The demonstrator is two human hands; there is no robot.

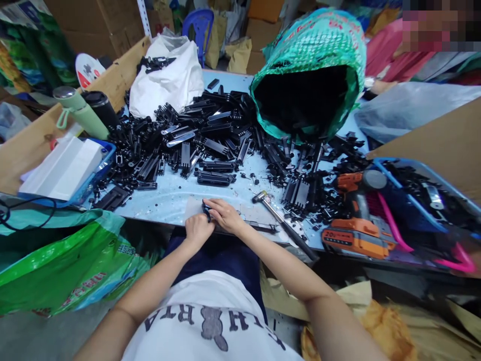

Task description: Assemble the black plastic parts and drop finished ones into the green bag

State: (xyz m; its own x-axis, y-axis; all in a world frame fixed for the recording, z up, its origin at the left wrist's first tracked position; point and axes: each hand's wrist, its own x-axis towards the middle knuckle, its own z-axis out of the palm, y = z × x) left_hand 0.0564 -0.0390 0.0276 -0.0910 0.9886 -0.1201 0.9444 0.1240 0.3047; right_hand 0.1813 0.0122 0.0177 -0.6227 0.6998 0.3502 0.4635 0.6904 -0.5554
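Note:
At the near edge of the blue table, my left hand (pixel 199 231) is closed around a small black part (pixel 206 209), mostly hidden by the fingers. My right hand (pixel 226 215) meets it from the right, its fingers bent over the top of the same black part. Just right of my hands lies a long flat black piece (pixel 263 227) along the table edge. A hammer (pixel 280 219) with a black handle rests diagonally beyond it. Behind my hands a heap of black plastic parts (pixel 214 128) spreads over the table, with an assembled-looking black piece (pixel 215 178) nearest me.
A green woven sack (pixel 311 50) gapes toward me at the back; a white bag (pixel 165 80) stands left of it. An orange cordless drill (pixel 356 235) and a blue basket (pixel 409 195) sit right. Two bottles (pixel 84 113) and a blue tray (pixel 67 200) stand left. Another person's sleeve (pixel 387 47) shows back right.

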